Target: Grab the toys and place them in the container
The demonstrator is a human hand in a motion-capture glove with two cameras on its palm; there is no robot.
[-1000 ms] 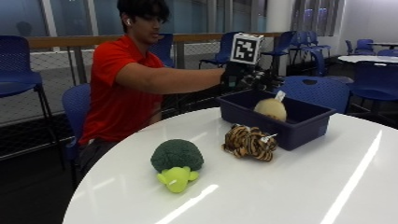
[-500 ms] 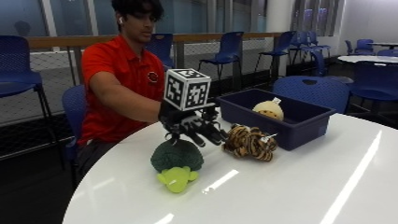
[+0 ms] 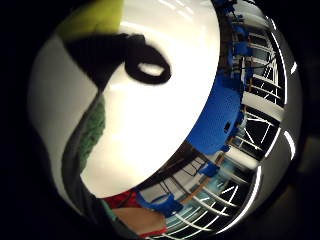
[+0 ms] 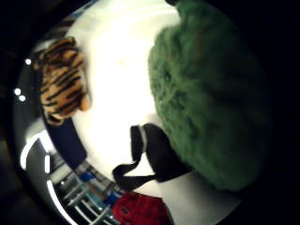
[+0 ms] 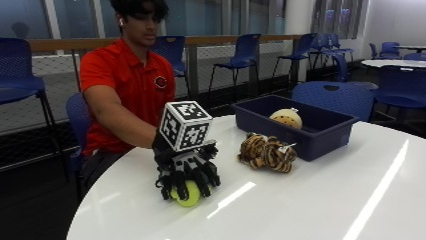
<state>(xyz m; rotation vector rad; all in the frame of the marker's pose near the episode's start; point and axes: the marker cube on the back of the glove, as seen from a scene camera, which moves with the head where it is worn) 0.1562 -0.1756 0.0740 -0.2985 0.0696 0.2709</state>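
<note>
**With one toy binned, two still on table**

While the gloved right hand (image 5: 188,175) sits on the green turtle toy (image 5: 187,194), its fingers curl down around it on the white table (image 5: 319,210). One tiger toy (image 5: 267,152) lies just beside the blue container (image 5: 319,131). One tan plush (image 5: 286,118) is inside it. Three toys counted.

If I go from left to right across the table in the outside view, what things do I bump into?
Gloved right hand over the green turtle toy → tiger toy → blue container, with a tan toy inside it.
</note>
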